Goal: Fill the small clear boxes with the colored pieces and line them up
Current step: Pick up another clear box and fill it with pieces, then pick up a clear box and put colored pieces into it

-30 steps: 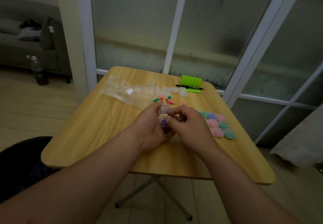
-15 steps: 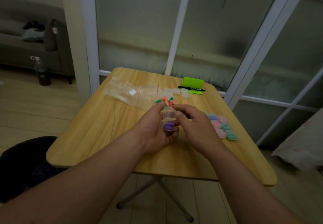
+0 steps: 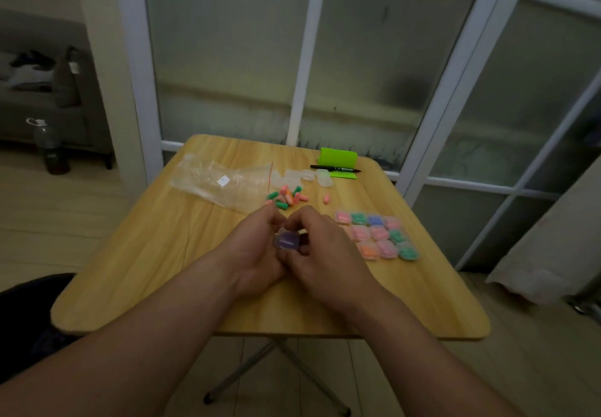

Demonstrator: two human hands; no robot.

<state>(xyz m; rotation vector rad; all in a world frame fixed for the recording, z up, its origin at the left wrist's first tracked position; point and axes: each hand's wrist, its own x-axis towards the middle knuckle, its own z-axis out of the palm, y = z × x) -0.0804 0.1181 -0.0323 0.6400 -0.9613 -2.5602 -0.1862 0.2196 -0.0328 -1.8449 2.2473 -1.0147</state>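
Both hands meet over the middle of the wooden table (image 3: 162, 254). Between them sits a small clear box with purple pieces (image 3: 287, 241), its lid down. My left hand (image 3: 257, 250) grips it from the left and below, and my right hand (image 3: 322, 247) pinches it from the right. Loose pink, orange and green pieces (image 3: 286, 197) lie in a heap just beyond my hands. Several empty clear boxes (image 3: 305, 177) stand behind that heap. To the right, filled boxes (image 3: 377, 234) lie in three rows.
A crumpled clear plastic bag (image 3: 214, 182) lies at the back left of the table. A green card with a black pen (image 3: 336, 167) on it sits at the back edge. Glass door panels stand behind the table. A dark shape is at the lower left.
The box's lid stood open half a second ago; now it is down on the purple pieces. Both hands have stayed together at the table's middle, dropping slightly.
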